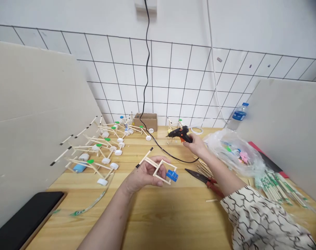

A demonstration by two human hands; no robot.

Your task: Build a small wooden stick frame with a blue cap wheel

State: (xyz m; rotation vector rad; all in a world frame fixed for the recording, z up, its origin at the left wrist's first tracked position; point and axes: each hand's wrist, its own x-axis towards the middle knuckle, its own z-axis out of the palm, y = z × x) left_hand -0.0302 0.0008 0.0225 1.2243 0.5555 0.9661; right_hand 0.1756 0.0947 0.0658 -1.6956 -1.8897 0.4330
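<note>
My left hand (144, 173) grips a small stick frame (158, 168) made of pale wooden sticks. A black-tipped crossbar sits at its upper left end, and a blue plastic piece (172, 175) is at its right end. Farther back and to the right, my right hand (197, 144) is wrapped round the handle of a black glue gun (181, 133). Its nozzle points left and a small red light glows on its body. The glue gun and the frame are apart. Below my right forearm lie long-nose pliers (203, 178) with red handles.
Several stick models (100, 149) with white wheels stand at the left. A cardboard box (147, 121) is by the wall, with a black cable (171, 152) crossing the table. At right are a plastic bag (236, 152), bundled sticks (275, 187) and a bottle (238, 116); a phone (30, 218) lies front left.
</note>
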